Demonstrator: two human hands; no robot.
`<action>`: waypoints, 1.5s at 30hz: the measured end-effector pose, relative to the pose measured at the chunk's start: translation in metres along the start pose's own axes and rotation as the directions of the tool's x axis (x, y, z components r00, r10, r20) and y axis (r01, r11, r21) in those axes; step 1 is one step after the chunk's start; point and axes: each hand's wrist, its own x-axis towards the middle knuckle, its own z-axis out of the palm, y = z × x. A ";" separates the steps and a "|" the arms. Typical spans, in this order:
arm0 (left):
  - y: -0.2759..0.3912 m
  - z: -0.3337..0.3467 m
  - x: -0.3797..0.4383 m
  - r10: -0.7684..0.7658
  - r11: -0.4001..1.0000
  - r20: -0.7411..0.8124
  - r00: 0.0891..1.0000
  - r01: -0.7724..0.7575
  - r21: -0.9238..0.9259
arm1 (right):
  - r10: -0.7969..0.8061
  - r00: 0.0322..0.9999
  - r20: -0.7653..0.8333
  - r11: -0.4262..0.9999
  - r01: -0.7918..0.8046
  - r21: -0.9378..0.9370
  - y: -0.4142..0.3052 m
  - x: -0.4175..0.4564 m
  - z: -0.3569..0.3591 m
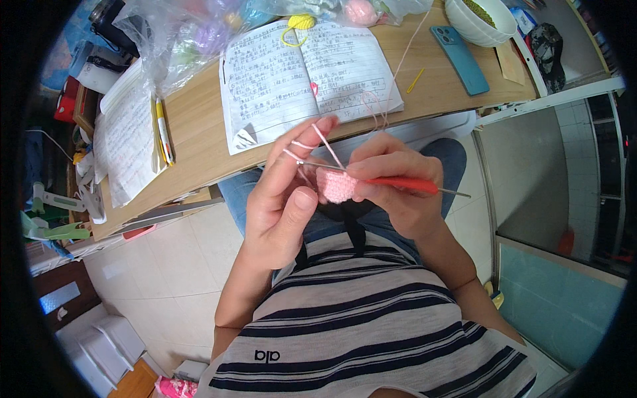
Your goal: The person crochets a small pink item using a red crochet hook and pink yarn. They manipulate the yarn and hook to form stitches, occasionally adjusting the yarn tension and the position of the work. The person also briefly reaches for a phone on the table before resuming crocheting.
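Observation:
A small pink crocheted piece [337, 186] is held above my lap, between both hands. My left hand [286, 199] has pink yarn [327, 144] looped around its raised fingers, and its lower fingers are partly hidden behind the work. In my right hand [398, 184] is a crochet hook with a red handle [405, 184]; its metal shaft points left along the top of the piece, the tip near my left fingers. My right fingertips also touch the piece's right side. The yarn runs from the desk's far side over the open notebook [268, 89].
On the wooden desk [199, 119] are a blue phone [460, 59], a yellow yarn needle [415, 80], a white bowl [490, 30], a plastic bag of yarn [199, 45] and a yellow crocheted piece [301, 22]. Pens [163, 132] lie on papers at left.

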 end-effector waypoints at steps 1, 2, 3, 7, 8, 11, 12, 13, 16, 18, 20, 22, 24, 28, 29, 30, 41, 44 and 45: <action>0.000 0.002 -0.001 -0.047 0.991 0.002 0.999 0.047 -0.128 | -0.020 1.000 0.002 0.998 0.020 -0.052 0.000 0.000 0.000; 0.000 0.005 -0.003 -0.095 0.962 0.003 0.995 0.092 -0.255 | -0.021 1.000 -0.006 0.998 0.021 -0.056 0.000 0.000 0.000; 0.000 0.005 -0.003 -0.116 0.949 0.014 0.993 0.115 -0.293 | -0.023 1.000 -0.015 0.998 0.022 -0.061 0.000 0.000 0.000; 0.001 0.010 0.001 -0.116 0.927 0.013 0.993 0.113 -0.359 | -0.019 0.999 -0.036 0.998 0.016 -0.063 0.001 -0.001 0.001; 0.002 0.011 0.001 -0.116 0.926 0.002 0.993 0.109 -0.361 | -0.030 0.999 -0.036 0.997 0.028 -0.073 0.002 -0.001 0.002; 0.002 0.011 -0.001 -0.127 0.928 -0.024 0.992 0.111 -0.357 | -0.057 0.997 -0.048 0.996 0.054 -0.073 0.003 -0.001 0.002; 0.002 0.011 -0.002 -0.137 0.930 -0.030 0.990 0.118 -0.349 | -0.064 0.996 -0.058 0.997 0.060 -0.054 0.004 -0.001 0.003; 0.002 0.010 -0.002 -0.147 0.932 -0.037 0.989 0.125 -0.341 | -0.069 0.995 -0.067 0.997 0.067 -0.034 0.005 -0.001 0.004; 0.010 0.019 0.001 -0.209 0.955 -0.144 0.967 0.170 -0.245 | -0.079 0.994 -0.077 0.996 0.082 0.032 0.010 -0.003 0.005; 0.006 0.017 -0.001 -0.163 0.965 -0.133 0.978 0.130 -0.226 | -0.091 0.991 -0.094 0.993 0.097 0.068 0.013 -0.004 0.007; 0.006 0.018 -0.001 -0.134 0.970 -0.148 0.980 0.100 -0.220 | -0.100 0.989 -0.104 0.990 0.110 0.086 0.015 -0.005 0.007; 0.007 0.021 -0.001 -0.121 0.971 -0.191 0.974 0.076 -0.226 | -0.110 0.989 -0.103 0.989 0.119 0.083 0.017 -0.005 0.007; 0.004 0.019 -0.002 -0.114 0.974 -0.170 0.979 0.077 -0.212 | -0.096 0.990 -0.101 0.992 0.103 0.067 0.015 -0.005 0.007; 0.005 0.026 -0.001 -0.103 0.966 -0.255 0.961 0.036 -0.254 | -0.087 0.991 -0.098 0.995 0.091 0.033 0.013 -0.004 0.006; 0.006 0.026 -0.001 -0.102 0.966 -0.253 0.962 0.035 -0.256 | -0.087 0.991 -0.101 0.995 0.090 0.035 0.013 -0.004 0.006; 0.006 0.020 -0.001 -0.104 0.970 -0.199 0.974 0.056 -0.236 | -0.087 0.991 -0.105 0.995 0.091 0.037 0.014 -0.005 0.006; 0.009 0.012 -0.005 -0.094 0.976 -0.124 0.988 0.067 -0.208 | -0.086 0.985 -0.146 0.990 0.101 0.097 0.011 -0.003 0.000; 0.014 0.019 -0.004 -0.134 0.984 -0.231 0.964 0.102 -0.149 | -0.125 0.984 -0.128 0.991 0.129 0.027 0.009 -0.004 -0.005; 0.013 0.020 -0.004 -0.131 0.985 -0.242 0.961 0.099 -0.140 | -0.146 0.981 -0.125 0.989 0.148 0.009 0.009 -0.004 -0.007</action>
